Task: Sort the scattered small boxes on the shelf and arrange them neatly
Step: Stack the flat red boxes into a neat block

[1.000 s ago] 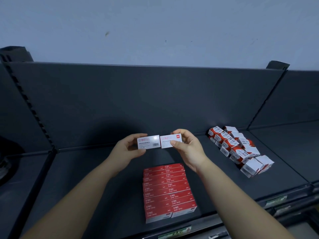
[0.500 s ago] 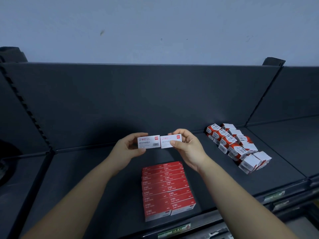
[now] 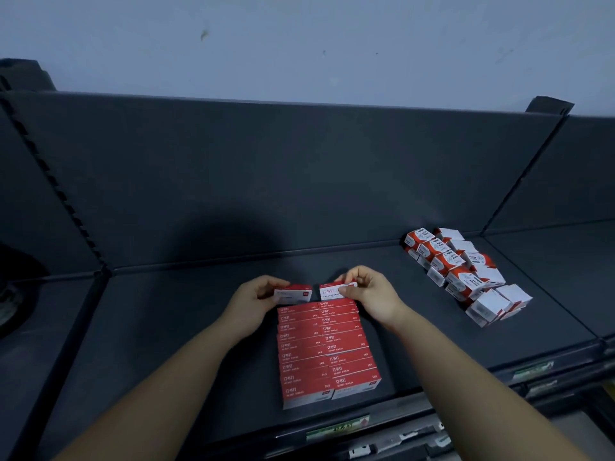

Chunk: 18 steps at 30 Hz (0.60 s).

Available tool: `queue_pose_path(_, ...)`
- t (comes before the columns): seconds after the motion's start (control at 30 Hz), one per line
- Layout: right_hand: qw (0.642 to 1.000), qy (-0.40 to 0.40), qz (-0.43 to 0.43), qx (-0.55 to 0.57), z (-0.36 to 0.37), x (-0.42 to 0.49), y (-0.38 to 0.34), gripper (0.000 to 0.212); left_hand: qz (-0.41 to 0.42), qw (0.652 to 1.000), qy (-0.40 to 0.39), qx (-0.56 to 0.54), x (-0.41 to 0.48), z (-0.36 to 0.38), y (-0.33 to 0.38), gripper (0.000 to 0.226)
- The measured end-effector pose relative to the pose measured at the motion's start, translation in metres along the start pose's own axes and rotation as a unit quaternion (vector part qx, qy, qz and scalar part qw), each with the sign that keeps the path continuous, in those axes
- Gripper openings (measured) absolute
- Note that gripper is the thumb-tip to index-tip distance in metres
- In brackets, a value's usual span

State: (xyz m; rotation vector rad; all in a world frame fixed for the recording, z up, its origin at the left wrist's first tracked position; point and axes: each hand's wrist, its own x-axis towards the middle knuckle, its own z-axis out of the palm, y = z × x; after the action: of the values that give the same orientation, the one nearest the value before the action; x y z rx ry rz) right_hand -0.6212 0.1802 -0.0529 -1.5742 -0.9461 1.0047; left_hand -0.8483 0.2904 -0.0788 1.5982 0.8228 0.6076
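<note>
Noted two bare forearms entering from the lower corners and converging toward centre. Found left forearm (image 3: 159, 387) angled up to the right, right forearm (image 3: 466, 371) angled up to the left. Observed left hand (image 3: 256, 301) with fingers curled, pinching a small box (image 3: 294, 292) by its left end between thumb and fingers. Observed right hand (image 3: 372, 294) likewise curled, thumb and fingertips pinching a second small box (image 3: 332, 291) by its right end. Recorded hands level, near each other, not touching.
</note>
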Motion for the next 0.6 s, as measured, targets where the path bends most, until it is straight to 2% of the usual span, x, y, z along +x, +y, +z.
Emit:
queue_pose_path(0.23, 1.0, -0.014, 0.0, 0.027, -0.001, -0.007, 0.014, 0.007, -0.008, 0.999, -0.036, -0.004, -0.003, -0.003, -0.009, 0.025)
queue_pose_path(0.4, 1.0, -0.01, -0.002, 0.016, 0.0, -0.007, 0.018, 0.016, 0.007, 0.998, -0.056, 0.003, -0.005, -0.004, -0.008, 0.025)
queue_pose_path(0.6, 0.999, -0.043, 0.007, -0.008, 0.006, -0.011, 0.016, 0.018, -0.004, 0.996, -0.088, 0.003, 0.0, -0.005, -0.002, 0.027)
